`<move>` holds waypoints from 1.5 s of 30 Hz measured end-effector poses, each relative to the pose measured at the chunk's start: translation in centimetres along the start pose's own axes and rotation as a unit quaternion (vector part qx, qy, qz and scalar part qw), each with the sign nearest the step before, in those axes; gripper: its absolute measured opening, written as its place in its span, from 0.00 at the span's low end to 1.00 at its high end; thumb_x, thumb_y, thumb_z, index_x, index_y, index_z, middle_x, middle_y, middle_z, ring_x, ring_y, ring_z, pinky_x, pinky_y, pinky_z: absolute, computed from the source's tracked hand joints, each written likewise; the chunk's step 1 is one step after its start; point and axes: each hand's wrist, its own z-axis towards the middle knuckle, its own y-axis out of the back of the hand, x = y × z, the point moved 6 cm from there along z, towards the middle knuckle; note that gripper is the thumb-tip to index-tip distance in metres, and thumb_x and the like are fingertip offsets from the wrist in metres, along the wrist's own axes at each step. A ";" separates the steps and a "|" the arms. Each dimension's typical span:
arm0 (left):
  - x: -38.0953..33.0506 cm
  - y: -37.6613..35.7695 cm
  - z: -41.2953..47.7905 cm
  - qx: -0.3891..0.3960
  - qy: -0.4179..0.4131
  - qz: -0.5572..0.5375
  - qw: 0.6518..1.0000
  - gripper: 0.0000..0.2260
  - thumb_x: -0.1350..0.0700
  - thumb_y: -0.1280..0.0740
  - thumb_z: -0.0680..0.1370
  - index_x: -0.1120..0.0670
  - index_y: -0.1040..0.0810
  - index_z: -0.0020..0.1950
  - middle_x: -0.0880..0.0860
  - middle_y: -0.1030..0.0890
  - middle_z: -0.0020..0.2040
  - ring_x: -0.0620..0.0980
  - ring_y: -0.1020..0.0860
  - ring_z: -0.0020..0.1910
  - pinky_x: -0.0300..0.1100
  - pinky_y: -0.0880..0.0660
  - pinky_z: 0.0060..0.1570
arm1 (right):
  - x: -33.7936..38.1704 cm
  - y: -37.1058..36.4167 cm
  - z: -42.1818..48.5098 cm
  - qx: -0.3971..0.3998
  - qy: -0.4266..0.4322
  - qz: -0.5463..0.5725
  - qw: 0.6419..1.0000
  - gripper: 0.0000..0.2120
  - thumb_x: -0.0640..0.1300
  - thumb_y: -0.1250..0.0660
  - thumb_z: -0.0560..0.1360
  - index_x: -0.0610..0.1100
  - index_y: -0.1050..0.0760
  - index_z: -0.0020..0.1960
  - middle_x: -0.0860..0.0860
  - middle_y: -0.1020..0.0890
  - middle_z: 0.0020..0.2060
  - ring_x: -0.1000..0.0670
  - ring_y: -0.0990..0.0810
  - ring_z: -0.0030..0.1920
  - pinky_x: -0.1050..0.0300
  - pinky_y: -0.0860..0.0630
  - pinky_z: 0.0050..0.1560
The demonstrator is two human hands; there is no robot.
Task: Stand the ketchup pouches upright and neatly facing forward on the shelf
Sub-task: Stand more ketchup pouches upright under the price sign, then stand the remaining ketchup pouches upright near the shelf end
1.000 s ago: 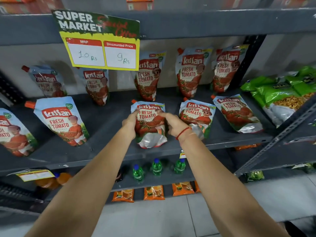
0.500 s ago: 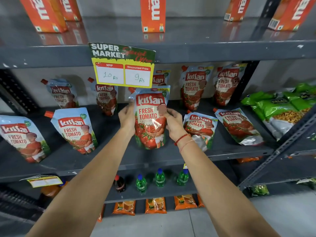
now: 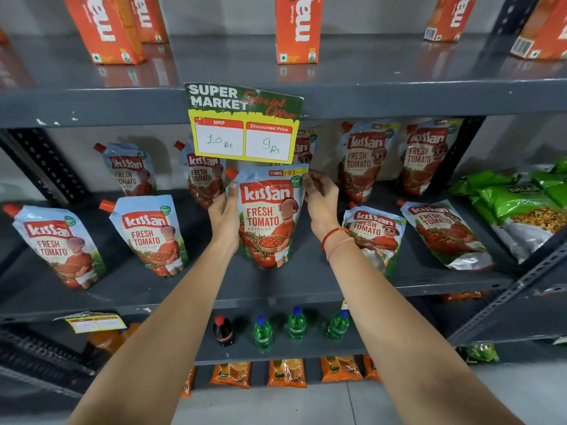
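A Kissan ketchup pouch stands upright at the middle front of the grey shelf, label facing me. My left hand grips its left edge and my right hand pinches its top right corner. Two pouches lie flat to the right. Left of it, two pouches stand tilted. Several more pouches lean against the back wall, one partly hidden behind the price sign.
A yellow and green price sign hangs from the upper shelf edge just above the held pouch. Orange cartons stand on the top shelf. Green snack bags lie at the right. Small bottles stand on the shelf below.
The centre pouch lay flat on the shelf; both hands have raised it upright and it now rests on its base. The view has tilted upward.
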 end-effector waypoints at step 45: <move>7.5 -22.4 -3.3 0.181 0.108 0.054 0.976 0.09 0.46 0.34 0.75 0.50 0.22 0.43 0.42 0.16 0.30 0.38 0.18 0.31 0.31 0.24 0.27 | 0.7 19.3 5.4 -0.087 -0.045 0.032 0.995 0.04 0.48 0.37 0.78 0.49 0.25 0.46 0.50 0.17 0.41 0.51 0.17 0.40 0.53 0.19 0.46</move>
